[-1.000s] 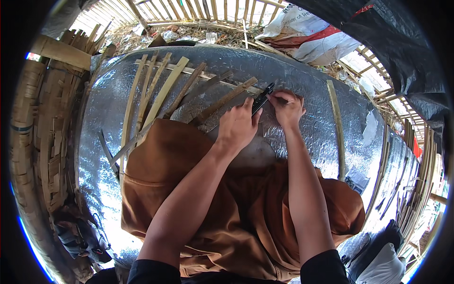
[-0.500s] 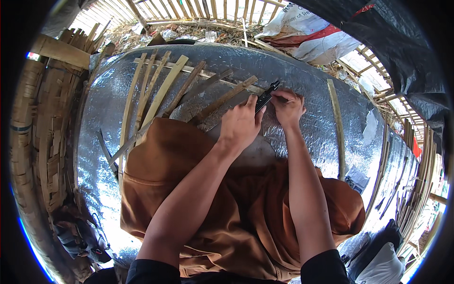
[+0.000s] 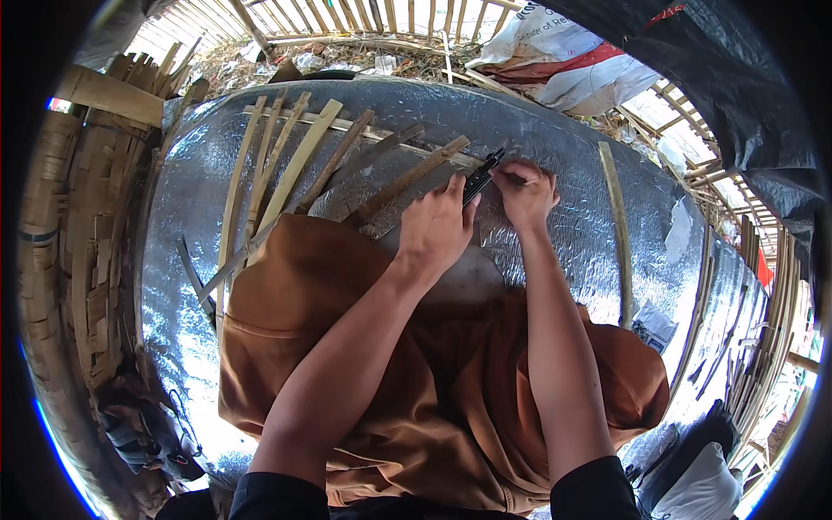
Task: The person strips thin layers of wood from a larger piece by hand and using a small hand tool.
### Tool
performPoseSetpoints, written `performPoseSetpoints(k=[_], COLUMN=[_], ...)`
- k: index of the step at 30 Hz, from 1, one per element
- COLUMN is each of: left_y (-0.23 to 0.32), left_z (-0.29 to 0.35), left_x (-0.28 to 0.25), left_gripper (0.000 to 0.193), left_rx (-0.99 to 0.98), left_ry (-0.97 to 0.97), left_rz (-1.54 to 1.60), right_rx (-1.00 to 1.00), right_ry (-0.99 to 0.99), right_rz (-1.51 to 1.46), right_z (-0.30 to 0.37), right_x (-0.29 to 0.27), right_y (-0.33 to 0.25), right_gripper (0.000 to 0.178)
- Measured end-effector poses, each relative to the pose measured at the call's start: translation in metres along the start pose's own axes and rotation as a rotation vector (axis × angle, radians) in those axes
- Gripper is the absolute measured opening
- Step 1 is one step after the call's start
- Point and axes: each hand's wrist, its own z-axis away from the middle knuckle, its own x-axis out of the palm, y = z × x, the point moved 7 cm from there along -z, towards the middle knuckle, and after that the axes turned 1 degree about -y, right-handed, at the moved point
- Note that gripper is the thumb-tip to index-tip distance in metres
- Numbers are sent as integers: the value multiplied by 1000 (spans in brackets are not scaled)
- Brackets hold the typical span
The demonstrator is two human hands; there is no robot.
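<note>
In my left hand [image 3: 433, 224] is a slim black tool [image 3: 479, 179], its exact kind unclear, gripped around its lower part. Its narrow, notched tip points up and to the right. Close beside the tip, my right hand [image 3: 527, 192] is closed, thumb and fingers pinched together; whatever lies between them is too small or hidden to name. Both hands are above the silvery sheet, beyond my knees in brown cloth [image 3: 312, 295]. A split bamboo strip [image 3: 412, 182] lies just left of my left hand.
Several bamboo strips [image 3: 299, 165] fan out across the silvery foil sheet [image 3: 555, 156] at the left, over a crosswise strip. Another strip [image 3: 617, 234] lies at the right. Bamboo walling [image 3: 52, 260] stands at the left, and black plastic sheeting [image 3: 737, 78] hangs at the upper right.
My left hand and the black tool have shifted slightly left and down. The tool has turned a little, and my right hand has moved slightly left.
</note>
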Motion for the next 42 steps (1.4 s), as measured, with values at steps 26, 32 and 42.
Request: performPoseSetpoints(k=[26,32,42], left_y=[3,-2,-7], left_z=[2,-1,-1], left_x=[0,-7,0], left_gripper=[30,27,29], left_rx=[37,12,-28], left_ry=[2,124,66], left_rz=[-18,63,82], right_rx=[23,17,22], right_ry=[-21,-20,-41], right_rz=[-16,-9,-27], right_z=[0,1,0], right_x=[-3,1,-1], right_y=[0,-3,-1], right_gripper=[17,16,14])
